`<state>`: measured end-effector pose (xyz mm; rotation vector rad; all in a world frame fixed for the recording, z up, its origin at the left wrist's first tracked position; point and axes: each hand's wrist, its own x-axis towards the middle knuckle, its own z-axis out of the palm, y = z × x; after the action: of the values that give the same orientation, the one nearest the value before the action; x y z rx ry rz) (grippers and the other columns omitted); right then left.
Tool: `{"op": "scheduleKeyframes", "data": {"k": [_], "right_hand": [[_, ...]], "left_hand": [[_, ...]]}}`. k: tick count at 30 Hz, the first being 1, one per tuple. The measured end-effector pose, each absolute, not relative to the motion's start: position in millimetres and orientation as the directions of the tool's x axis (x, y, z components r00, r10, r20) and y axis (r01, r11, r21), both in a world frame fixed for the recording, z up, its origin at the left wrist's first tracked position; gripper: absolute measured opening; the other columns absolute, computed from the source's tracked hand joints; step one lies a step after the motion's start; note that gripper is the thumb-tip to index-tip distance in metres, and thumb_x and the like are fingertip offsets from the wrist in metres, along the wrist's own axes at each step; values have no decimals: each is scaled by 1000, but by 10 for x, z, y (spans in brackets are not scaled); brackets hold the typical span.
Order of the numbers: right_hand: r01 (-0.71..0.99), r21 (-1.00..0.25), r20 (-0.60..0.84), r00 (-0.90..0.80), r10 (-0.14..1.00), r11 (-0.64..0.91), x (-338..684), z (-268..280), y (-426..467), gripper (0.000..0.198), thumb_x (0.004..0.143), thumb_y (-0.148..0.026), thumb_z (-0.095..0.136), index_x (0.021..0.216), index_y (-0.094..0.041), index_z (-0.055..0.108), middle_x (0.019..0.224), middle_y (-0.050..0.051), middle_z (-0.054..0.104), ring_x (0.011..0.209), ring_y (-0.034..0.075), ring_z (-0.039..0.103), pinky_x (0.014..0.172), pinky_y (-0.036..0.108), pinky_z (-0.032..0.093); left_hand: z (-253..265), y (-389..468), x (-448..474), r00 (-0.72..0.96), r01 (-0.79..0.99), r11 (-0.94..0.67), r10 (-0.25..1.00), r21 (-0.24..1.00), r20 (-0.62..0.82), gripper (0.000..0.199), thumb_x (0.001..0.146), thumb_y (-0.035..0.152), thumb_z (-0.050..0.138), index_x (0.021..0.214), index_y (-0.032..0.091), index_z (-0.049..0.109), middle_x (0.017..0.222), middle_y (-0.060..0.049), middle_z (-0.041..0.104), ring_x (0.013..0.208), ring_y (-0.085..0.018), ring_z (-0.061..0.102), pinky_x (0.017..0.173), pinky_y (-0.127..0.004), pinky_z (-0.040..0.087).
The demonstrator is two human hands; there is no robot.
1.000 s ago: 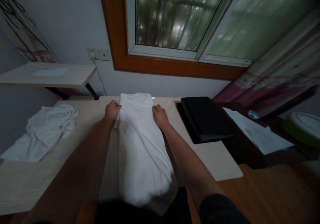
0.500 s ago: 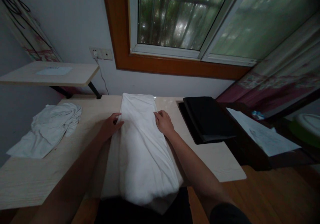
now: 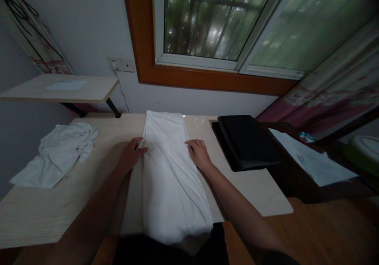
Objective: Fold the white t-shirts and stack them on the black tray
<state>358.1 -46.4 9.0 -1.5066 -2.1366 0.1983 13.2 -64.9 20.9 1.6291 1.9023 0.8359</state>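
A long folded white cloth (image 3: 168, 170) lies lengthwise over the light wooden table, with its near end hanging past the front edge. My left hand (image 3: 132, 153) is at its left edge, thumb on top and fingers curled at the side, closed on the fabric. On the opposite edge my right hand (image 3: 199, 153) has its fingertips and thumb closed on the fabric at about the same height. Creases run diagonally across the cloth's right half. What garment or linen it is, I cannot tell.
A crumpled white cloth (image 3: 63, 150) lies on the table's left side. Behind it stands a raised shelf (image 3: 97, 91) on dark legs. Black folders (image 3: 248, 140) lie at the right, beside a dark surface with papers (image 3: 310, 160). A window (image 3: 216, 24) is above the table.
Both hands have slid a little toward me along the cloth's edges. The right hand has also shifted slightly right. The cloth lies almost the same.
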Motion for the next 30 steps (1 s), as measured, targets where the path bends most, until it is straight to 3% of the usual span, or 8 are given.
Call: {"op": "scheduleKeyframes", "data": {"k": [6, 11, 18, 25, 30], "right_hand": [[892, -352, 273, -191, 943, 283, 3515, 111, -249, 31, 100, -20, 47, 122, -24, 70, 116, 11, 66, 111, 29, 51, 97, 40, 44], [921, -311, 259, -154, 953, 234, 3441, 188, 47, 30, 99, -19, 49, 122, -25, 69, 117, 11, 66, 113, 29, 50, 94, 39, 43], [928, -339, 253, -67, 965, 153, 3393, 186, 336, 29, 100, -22, 50, 122, -27, 69, 119, 11, 64, 114, 31, 50, 91, 40, 44], [878, -428, 320, -73, 945, 213, 3494, 84, 434, 26, 98, -23, 54, 115, -23, 73, 111, 11, 64, 108, 29, 53, 96, 40, 44], [813, -471, 410, -141, 901, 342, 3562, 17, 357, 26, 95, -21, 53, 110, -18, 74, 108, 12, 64, 104, 26, 56, 104, 39, 43]], "left_hand": [[131, -419, 123, -177, 706, 59, 980, 705, 95, 54, 81, 41, 74, 131, 27, 61, 111, -8, 73, 107, -28, 67, 93, -38, 51], [154, -151, 162, -171, 743, 2, 967, 669, 187, 45, 83, 40, 71, 126, 27, 64, 115, -7, 71, 111, -27, 63, 99, -38, 48], [140, 157, 246, -222, 797, 35, 945, 603, 238, 38, 83, 32, 71, 120, 27, 65, 109, -6, 73, 110, -28, 61, 100, -38, 44], [64, 132, 247, -154, 861, -75, 904, 504, 398, 35, 84, 28, 67, 119, 22, 66, 115, -11, 67, 116, -31, 56, 104, -45, 40], [54, -62, 207, 56, 892, -264, 871, 367, 489, 31, 89, 25, 58, 118, 20, 68, 118, -12, 62, 114, -31, 56, 104, -48, 41]]}}
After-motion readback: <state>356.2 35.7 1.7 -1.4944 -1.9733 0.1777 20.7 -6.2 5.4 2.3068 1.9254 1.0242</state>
